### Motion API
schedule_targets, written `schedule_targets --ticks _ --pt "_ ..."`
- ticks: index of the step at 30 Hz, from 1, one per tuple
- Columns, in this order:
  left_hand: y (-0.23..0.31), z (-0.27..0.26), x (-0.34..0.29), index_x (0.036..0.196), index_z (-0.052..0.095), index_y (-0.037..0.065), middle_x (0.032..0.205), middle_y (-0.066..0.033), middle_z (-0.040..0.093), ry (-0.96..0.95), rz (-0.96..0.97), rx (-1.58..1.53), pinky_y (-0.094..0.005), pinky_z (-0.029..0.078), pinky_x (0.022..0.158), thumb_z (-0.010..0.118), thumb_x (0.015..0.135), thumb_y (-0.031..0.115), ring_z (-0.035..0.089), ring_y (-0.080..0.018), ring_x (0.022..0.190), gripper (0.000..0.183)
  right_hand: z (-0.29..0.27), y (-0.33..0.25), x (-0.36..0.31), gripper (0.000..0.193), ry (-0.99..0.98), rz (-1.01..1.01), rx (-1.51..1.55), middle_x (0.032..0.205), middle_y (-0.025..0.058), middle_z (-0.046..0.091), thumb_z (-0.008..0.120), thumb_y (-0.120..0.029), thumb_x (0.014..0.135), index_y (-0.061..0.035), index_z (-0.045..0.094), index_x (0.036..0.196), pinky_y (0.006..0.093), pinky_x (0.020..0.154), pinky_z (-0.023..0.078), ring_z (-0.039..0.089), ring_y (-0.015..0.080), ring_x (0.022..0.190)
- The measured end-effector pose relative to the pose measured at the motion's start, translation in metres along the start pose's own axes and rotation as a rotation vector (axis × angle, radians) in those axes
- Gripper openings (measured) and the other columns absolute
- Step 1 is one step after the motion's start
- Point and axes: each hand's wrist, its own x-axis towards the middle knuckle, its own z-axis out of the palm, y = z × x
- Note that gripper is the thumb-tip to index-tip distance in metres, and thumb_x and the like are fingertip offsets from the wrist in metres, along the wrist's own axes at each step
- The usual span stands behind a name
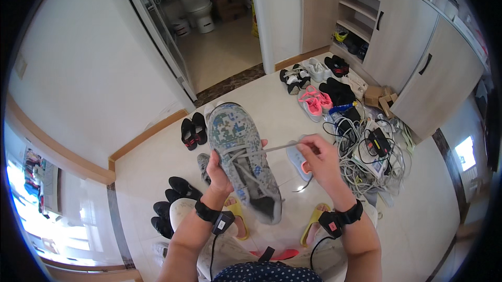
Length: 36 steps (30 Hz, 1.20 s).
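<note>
Camouflage sneaker [244,169] hung mid-frame; I saw the left hand [218,173] half-curled around it, the right hand [320,160] pinching its stretched grey lace [277,148].
</note>
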Motion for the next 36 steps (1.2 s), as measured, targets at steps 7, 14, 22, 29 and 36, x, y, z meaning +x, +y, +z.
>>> schedule_targets --ticks 7,14,22,29,36 --pt "-0.021 0.021 -0.001 0.145 0.030 0.001 0.144 -0.0283 0.038 0.064 -0.165 -0.132 -0.0462 0.053 0.087 0.049 0.075 0.082 0.056 -0.0339 0.108 0.109 0.028 0.035 -0.008 0.016 -0.238 0.103 0.050 0.075 0.0037 0.066 0.066 -0.015 0.091 -0.0001 0.068 0.096 0.0247 0.061 0.046 0.055 0.0072 0.066" --pt "-0.001 -0.011 0.000 0.145 0.031 -0.001 0.137 -0.0293 0.046 0.077 -0.019 -0.059 -0.0474 0.048 0.095 0.038 0.082 0.078 0.056 -0.0378 0.114 0.101 -0.004 0.017 0.001 0.015 -0.314 0.209 -0.061 0.076 0.0001 0.065 0.066 -0.011 0.090 0.0018 0.069 0.098 0.0202 0.061 0.046 0.058 0.0049 0.068" --pt "0.004 -0.042 -0.003 0.147 0.028 0.002 0.139 -0.0295 0.045 0.240 -0.023 0.075 -0.0498 0.043 0.102 0.046 0.086 0.066 0.050 -0.0406 0.122 0.090 -0.038 -0.013 0.002 0.014 -0.144 0.200 0.300 0.082 0.0044 0.066 0.061 -0.005 0.092 0.0014 0.066 0.103 0.0179 0.053 0.042 0.054 0.0046 0.060" --pt "-0.016 -0.010 0.001 0.146 0.030 0.002 0.144 -0.0256 0.041 0.036 -0.182 -0.113 -0.0513 0.052 0.087 0.046 0.077 0.080 0.059 -0.0378 0.108 0.105 -0.004 0.002 -0.001 0.013 -0.250 0.167 0.128 0.083 0.0049 0.069 0.065 -0.007 0.089 0.0005 0.068 0.100 0.0212 0.056 0.046 0.058 0.0061 0.064" --pt "-0.031 0.006 0.005 0.144 0.032 0.001 0.137 -0.0215 0.045 0.134 -0.233 -0.149 -0.0518 0.053 0.084 0.044 0.075 0.084 0.058 -0.0390 0.108 0.109 0.009 0.010 -0.005 0.014 -0.248 -0.055 -0.183 0.082 0.0017 0.068 0.070 -0.009 0.086 -0.0002 0.071 0.097 0.0214 0.058 0.045 0.058 0.0071 0.063"
